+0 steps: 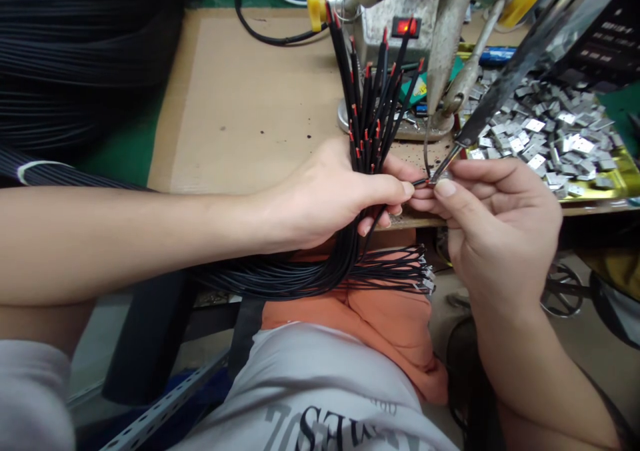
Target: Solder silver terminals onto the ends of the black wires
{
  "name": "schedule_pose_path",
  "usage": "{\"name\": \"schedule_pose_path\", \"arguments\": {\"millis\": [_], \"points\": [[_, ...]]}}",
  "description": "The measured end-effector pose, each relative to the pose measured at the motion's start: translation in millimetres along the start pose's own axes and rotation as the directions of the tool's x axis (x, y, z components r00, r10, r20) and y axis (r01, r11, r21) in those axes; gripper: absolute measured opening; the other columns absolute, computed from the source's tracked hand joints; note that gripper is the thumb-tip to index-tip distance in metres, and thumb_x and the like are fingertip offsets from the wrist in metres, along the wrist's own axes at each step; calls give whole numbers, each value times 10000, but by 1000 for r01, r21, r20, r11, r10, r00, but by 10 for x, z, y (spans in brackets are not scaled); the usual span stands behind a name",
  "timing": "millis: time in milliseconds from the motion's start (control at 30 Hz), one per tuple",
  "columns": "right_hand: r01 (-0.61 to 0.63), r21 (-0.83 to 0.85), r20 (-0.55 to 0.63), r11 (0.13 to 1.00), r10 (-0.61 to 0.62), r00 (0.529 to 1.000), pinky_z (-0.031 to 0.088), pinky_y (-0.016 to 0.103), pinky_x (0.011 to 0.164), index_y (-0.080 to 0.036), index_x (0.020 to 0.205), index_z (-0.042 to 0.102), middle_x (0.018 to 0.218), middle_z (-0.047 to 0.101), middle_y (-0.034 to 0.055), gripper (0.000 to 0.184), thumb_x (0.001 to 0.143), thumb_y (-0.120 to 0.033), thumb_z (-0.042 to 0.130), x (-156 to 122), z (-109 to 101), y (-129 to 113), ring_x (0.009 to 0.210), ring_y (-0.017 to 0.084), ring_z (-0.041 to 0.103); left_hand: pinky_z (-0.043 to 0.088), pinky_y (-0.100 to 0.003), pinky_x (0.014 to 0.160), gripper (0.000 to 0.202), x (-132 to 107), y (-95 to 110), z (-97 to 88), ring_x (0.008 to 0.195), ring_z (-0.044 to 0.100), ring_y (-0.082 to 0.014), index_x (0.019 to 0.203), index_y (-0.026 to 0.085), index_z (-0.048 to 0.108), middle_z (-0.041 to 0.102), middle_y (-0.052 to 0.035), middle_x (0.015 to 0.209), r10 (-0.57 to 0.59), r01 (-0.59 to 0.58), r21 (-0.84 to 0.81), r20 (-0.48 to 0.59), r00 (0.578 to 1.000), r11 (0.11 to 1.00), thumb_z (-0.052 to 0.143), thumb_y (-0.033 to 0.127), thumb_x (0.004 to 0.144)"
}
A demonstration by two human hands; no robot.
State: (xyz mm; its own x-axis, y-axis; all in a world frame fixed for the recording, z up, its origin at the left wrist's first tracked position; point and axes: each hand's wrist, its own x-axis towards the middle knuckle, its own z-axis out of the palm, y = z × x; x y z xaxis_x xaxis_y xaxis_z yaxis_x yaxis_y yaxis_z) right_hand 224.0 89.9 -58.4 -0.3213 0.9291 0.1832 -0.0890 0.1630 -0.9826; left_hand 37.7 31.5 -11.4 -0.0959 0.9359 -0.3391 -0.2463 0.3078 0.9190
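My left hand (333, 194) is closed round a bundle of thin black wires with red tips (370, 114) that fan upward from the fist. The same bundle (300, 277) trails down over my lap. Its thumb and forefinger pinch one wire end toward the right. My right hand (493, 221) is closed, pinching a small metal connector (436, 179) against that wire end, right under the tip of a soldering iron (505, 84) fixed on a stand. The two hands touch at the fingertips.
A yellow tray (623, 171) heaped with several small metal connectors lies at the right. A metal stand with a red lit switch (405, 27) stands behind the hands. A brown cardboard mat (240, 104) covers the bench. A thick coil of black cable (75, 57) lies at the left.
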Motion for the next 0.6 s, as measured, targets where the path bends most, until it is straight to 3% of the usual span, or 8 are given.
{"name": "schedule_pose_path", "arguments": {"millis": [367,600], "points": [[-15,15,-15,1000,15,1000,794,404,836,-279,1067,752,898,864,-23,193,968,-231,910,-14,10,-11,842,234,899,456,-210,425,204,3,0,8,520,649,-109,919,145,811,704,13,628,4,-4,-6,-1,1000,1000,726,-19,834],[-7,23,-5,1000,8,1000,781,339,817,-259,1054,763,890,857,-24,209,943,-226,937,1,-5,22,797,200,890,442,-183,386,224,11,31,34,470,619,-96,880,113,790,665,26,542,-43,43,-6,-26,999,999,700,-91,856]]}}
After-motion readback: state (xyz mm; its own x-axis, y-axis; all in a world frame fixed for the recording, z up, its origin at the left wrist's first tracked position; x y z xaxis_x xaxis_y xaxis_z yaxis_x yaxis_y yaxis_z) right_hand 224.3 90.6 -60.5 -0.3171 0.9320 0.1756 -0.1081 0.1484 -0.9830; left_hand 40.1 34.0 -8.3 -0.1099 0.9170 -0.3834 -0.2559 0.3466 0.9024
